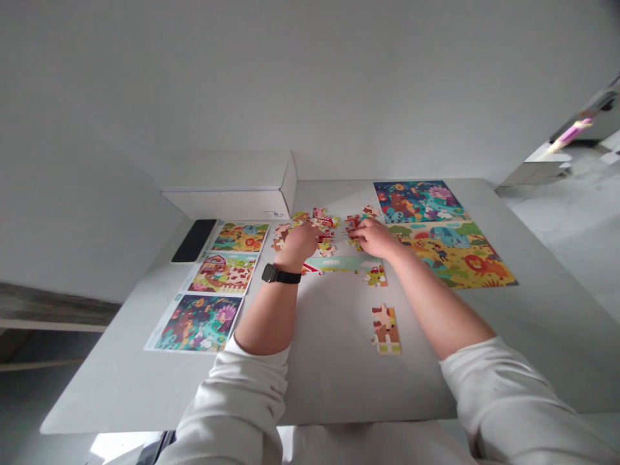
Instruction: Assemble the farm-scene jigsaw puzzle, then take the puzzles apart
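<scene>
Reaching among puzzle pieces, left hand and right hand, grasp unclear, open room before near edge of table

A white box is set at the back left of the counter, near the plain grey wall; a small printed mark is borne low on its front, toward the right end. A black phone is laid flat, just in front of the box, with its screen dark. The counter is pale and is finished with rounded corners. Beyond its right edge, a pale floor is seen, and a pink-and-white object is too blurred to be identified. At the lower left, wooden slats are partly hidden by the counter.
</scene>
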Available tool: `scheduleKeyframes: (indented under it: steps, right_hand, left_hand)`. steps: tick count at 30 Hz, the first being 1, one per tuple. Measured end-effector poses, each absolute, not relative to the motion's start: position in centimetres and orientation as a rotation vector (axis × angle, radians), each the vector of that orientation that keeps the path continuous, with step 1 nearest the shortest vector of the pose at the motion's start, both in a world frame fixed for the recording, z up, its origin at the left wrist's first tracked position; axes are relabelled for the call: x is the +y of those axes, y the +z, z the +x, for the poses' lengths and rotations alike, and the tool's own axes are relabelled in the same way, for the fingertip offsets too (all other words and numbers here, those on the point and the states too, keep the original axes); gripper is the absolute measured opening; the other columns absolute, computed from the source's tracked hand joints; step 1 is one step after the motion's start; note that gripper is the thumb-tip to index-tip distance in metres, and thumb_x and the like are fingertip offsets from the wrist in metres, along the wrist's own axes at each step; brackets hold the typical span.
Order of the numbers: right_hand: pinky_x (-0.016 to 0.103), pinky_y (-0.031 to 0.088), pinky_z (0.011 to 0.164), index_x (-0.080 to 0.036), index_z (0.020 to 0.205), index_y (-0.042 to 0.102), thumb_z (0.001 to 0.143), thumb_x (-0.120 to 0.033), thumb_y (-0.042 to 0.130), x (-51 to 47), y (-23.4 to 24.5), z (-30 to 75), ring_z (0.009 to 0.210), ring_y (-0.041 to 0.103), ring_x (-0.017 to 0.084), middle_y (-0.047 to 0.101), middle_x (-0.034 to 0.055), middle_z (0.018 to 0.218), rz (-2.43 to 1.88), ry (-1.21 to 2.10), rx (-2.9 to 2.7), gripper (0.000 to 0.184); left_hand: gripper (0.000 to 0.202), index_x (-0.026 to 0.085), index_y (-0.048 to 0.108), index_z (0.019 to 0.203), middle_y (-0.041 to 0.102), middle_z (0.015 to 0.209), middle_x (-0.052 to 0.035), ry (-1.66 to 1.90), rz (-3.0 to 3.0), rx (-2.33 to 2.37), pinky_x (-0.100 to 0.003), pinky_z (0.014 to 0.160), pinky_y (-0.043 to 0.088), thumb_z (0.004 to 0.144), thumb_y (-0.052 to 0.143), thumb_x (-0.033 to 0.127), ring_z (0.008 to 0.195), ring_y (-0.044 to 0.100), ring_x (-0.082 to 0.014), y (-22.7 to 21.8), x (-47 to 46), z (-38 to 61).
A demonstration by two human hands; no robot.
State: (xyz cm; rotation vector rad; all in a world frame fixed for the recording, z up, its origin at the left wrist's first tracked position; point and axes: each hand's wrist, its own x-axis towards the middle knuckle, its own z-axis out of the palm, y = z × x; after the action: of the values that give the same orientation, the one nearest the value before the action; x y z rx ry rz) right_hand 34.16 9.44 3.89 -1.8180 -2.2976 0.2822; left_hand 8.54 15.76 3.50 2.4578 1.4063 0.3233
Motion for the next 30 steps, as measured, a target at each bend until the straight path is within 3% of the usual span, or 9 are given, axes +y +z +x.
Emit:
scheduleKeyframes:
  steps: [6,10,17,24,27,30]
  right_hand:
    - [0.041,0.048,0.116,-0.024,0.132,0.081,0.101,-0.013,0.055,9.5,3.7,34.0,0.128,0.063,0.027,0.069,0.0124,0.132,-1.811,0.232,-2.273,0.041]
    - [0.039,0.048,0.116,-0.026,0.139,0.077,0.101,-0.007,0.052,8.9,3.8,32.6,0.126,0.063,0.025,0.069,0.0108,0.131,-1.657,0.23,-2.345,0.05]
    - [0.047,0.043,0.118,-0.032,0.143,0.075,0.1,-0.005,0.054,8.3,3.2,31.2,0.136,0.056,0.031,0.065,0.012,0.141,-1.732,0.198,-2.431,0.055]
    - [0.044,0.046,0.116,-0.023,0.125,0.084,0.096,-0.004,0.056,8.8,3.0,32.1,0.128,0.061,0.029,0.071,0.0124,0.133,-1.681,0.131,-2.344,0.045]
    - [0.046,0.045,0.119,-0.025,0.134,0.08,0.095,-0.003,0.056,8.9,2.9,31.9,0.132,0.06,0.028,0.074,0.01,0.136,-1.54,0.158,-2.4,0.05]
    - [0.046,0.044,0.121,-0.027,0.141,0.076,0.092,-0.002,0.058,9.1,2.6,31.8,0.134,0.061,0.027,0.077,0.0083,0.132,-1.461,0.189,-2.466,0.058]
  left_hand:
    - [0.058,0.026,0.073,0.144,0.069,0.13,-0.017,0.062,2.63,1.384,-0.036,0.1,0.055,0.095,0.05,0.006,0.112,0.073,-0.0275,3.7,15.2,8.9]
    - [0.07,0.029,0.06,0.158,0.066,0.141,-0.0157,0.226,2.591,1.495,-0.037,0.105,0.055,0.094,0.047,0.003,0.125,0.068,-0.0284,4.8,15.0,8.4]
    - [0.054,0.026,0.07,0.146,0.073,0.131,-0.0116,0.366,2.415,1.69,-0.036,0.109,0.054,0.096,0.055,0.013,0.121,0.068,-0.0268,6.7,15.8,5.9]
    - [0.05,0.024,0.074,0.141,0.075,0.132,-0.0127,0.337,2.364,1.788,-0.037,0.112,0.054,0.096,0.057,0.013,0.126,0.068,-0.0282,6.2,16.2,5.0]
    - [0.049,0.023,0.075,0.14,0.075,0.13,-0.0128,0.33,2.457,1.721,-0.038,0.111,0.054,0.096,0.056,0.014,0.124,0.07,-0.0282,6.0,16.2,5.6]
    - [0.052,0.024,0.075,0.139,0.073,0.141,-0.0093,0.326,2.533,1.612,-0.037,0.115,0.052,0.095,0.052,0.008,0.129,0.068,-0.0257,5.4,16.1,6.4]
